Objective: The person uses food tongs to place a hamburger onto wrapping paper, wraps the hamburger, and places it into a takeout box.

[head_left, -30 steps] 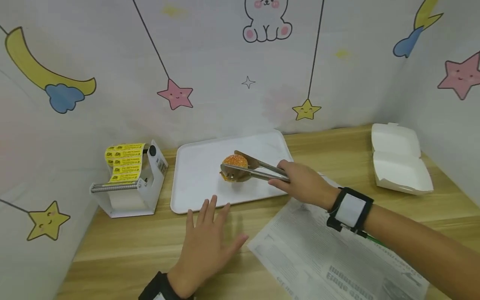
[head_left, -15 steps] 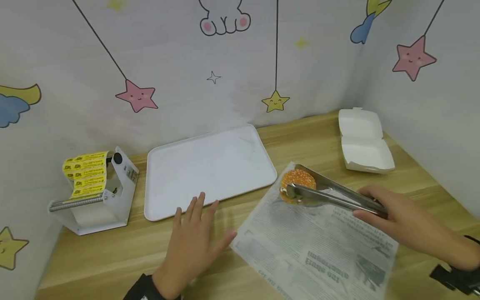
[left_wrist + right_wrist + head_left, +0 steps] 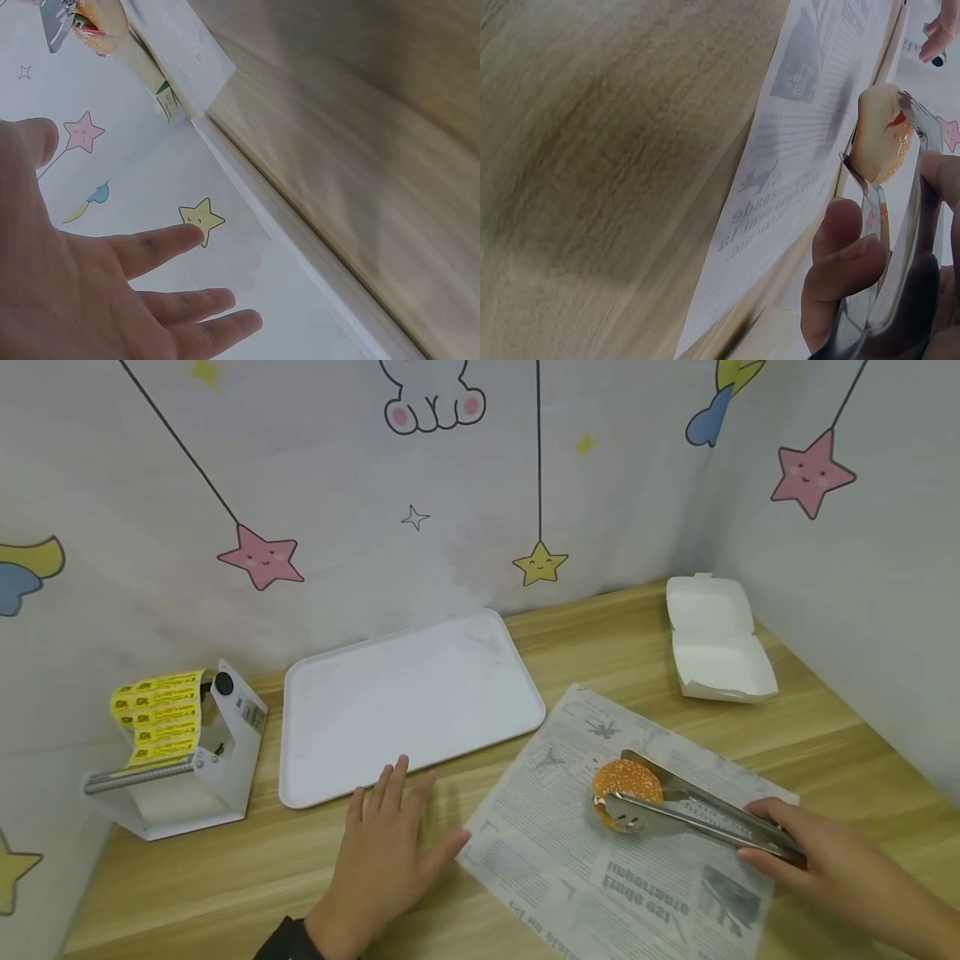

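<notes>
My right hand [image 3: 840, 860] grips metal tongs [image 3: 720, 820] near their back end. Between the tong heads is a small burger [image 3: 628, 783] with a sesame bun, over the middle of a newsprint-patterned sheet of wrapping paper [image 3: 555, 827]. In the right wrist view the burger [image 3: 881, 135] is pinched from both sides, and fingers curl round the tong arms. My left hand [image 3: 382, 852] has its fingers spread over the wooden table, left of the paper and in front of the white tray [image 3: 405, 693]. It holds nothing, as the left wrist view of the hand [image 3: 97, 292] also shows.
A white label dispenser [image 3: 225, 777] with a roll of yellow stickers [image 3: 161, 710] stands at the left. At the back right an open white clamshell box [image 3: 720, 643] sits on the wooden table [image 3: 600, 622]. A white curtain with cartoon prints [image 3: 337, 460] rises behind.
The burger, gripped in the tongs, has left the tray and come right and toward me, over the paper. My left hand keeps its spread pose. The head view has turned rightward.
</notes>
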`<state>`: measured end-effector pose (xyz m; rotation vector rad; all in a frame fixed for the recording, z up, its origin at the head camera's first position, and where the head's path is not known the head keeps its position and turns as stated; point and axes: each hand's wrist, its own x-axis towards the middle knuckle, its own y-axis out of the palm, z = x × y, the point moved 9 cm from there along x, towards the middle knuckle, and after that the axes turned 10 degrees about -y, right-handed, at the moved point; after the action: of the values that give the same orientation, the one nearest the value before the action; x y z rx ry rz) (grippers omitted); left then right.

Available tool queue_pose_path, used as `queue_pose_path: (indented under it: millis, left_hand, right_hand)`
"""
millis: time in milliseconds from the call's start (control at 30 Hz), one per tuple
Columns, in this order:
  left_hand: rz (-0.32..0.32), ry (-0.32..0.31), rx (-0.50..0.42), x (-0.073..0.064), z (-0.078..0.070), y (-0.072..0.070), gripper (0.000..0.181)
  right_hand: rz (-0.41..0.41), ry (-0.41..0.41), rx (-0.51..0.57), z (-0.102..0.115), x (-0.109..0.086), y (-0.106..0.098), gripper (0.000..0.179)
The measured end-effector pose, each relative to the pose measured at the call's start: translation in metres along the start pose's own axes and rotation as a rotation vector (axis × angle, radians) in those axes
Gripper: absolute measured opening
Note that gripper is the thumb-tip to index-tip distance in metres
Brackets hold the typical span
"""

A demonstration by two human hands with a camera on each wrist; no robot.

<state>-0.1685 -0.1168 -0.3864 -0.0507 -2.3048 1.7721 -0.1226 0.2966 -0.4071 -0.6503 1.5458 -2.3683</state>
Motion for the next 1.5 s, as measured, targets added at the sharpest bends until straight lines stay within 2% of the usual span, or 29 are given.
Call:
queue_pose_path:
  millis: [167,333,500,633,733,967,1100,1233,1367,1500]
  left_hand:
    - [0.008,-0.011,0.014,-0.001,0.003,0.001,0.075]
    - [0.0,-0.013,0.021,-0.001,0.005,0.001,0.076]
    - [-0.005,-0.016,0.023,-0.001,0.007,0.001,0.075]
    - [0.003,-0.018,0.015,0.0,0.009,0.001,0.075]
    - [0.003,-0.022,0.016,-0.001,0.01,0.001,0.075]
    - [-0.015,-0.033,0.016,0.0,0.014,-0.005,0.075]
    - [0.009,-0.031,0.0,0.001,0.013,-0.002,0.076]
    - [0.013,-0.036,-0.003,0.0,0.013,-0.002,0.075]
    - [0.0,-0.042,0.009,-0.002,0.015,-0.002,0.075]
    - [0.004,-0.047,0.007,-0.003,0.017,-0.001,0.075]
  right_hand:
    - [-0.003,0.017,-0.019,-0.004,-0.003,0.003,0.039]
    - [0.037,0.052,-0.004,-0.008,-0.004,0.01,0.036]
    - [0.083,0.127,0.031,-0.012,-0.005,0.014,0.04]
    - [0.088,0.179,0.059,-0.016,-0.007,0.009,0.043]
    - [0.037,0.132,0.092,-0.015,-0.005,-0.003,0.044]
    - [-0.127,-0.104,0.084,0.002,0.014,-0.045,0.055]
    - [-0.14,-0.147,0.053,0.017,0.045,-0.065,0.055]
    - [-0.078,-0.152,0.073,0.032,0.093,-0.07,0.047]
    - [-0.019,-0.19,0.121,0.053,0.149,-0.063,0.04]
    - [0.046,-0.202,0.144,0.067,0.205,-0.041,0.038]
